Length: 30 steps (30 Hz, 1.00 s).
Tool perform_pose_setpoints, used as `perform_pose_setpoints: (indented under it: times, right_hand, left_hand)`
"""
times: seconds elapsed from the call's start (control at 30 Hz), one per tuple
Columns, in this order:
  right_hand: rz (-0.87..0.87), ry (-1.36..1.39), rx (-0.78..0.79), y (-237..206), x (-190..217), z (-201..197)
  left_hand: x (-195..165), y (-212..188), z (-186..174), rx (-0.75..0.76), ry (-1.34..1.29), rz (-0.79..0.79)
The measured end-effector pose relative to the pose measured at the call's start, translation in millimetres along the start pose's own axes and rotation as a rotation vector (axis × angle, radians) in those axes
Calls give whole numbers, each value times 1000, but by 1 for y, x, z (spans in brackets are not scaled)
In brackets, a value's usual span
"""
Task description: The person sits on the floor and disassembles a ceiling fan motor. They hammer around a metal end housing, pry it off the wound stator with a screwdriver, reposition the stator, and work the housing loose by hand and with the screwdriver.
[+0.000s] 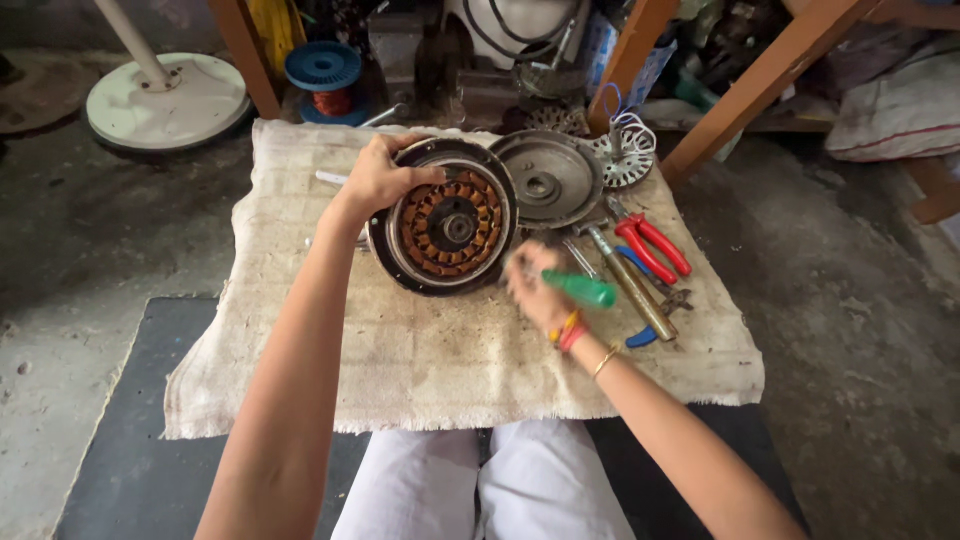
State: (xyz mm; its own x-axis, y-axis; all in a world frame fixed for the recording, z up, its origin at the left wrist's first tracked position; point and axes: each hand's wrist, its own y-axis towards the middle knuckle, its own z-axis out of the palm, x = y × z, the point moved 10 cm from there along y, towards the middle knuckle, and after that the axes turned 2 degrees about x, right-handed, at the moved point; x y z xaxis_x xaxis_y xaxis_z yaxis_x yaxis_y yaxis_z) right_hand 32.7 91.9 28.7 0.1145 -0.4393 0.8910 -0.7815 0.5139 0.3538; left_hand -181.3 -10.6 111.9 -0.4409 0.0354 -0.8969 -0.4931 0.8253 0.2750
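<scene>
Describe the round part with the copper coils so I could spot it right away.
Start at the beige cloth spread on the floor. Near its top middle, the left hand grips the rim of a round metal motor housing tilted up toward the camera. Unlike the plain grey motor cover lying just to its right, this one holds a ring of copper windings around a dark hub.

Soft, even daylight fills the scene, brightest on the cloth (pixel 440 370) and the white trousers (pixel 480 480). Shadows are faint and diffuse. The right hand (pixel 535 290) is motion-blurred; the rest is fairly sharp. Wide-angle distortion bends the edges, and the top clutter sits dimmer.
</scene>
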Motion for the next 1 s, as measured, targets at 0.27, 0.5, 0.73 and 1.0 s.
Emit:
perform_pose_setpoints:
  times: [0.27,0.5,0.73,1.0]
  right_hand:
    - [-139,-256,-106,4,24,-14]
    - [-58,-156,-34,3,11,-2]
    - [-79,-221,42,3,15,10]
    - [-90,-73,131,-1,15,19]
  left_hand:
    - [0,0,2,15,-65,-6]
    - [7,0,2,17,-51,-74]
    - [6,0,-2,-4,-4,-39]
    - [10,0,-1,14,-34,-65]
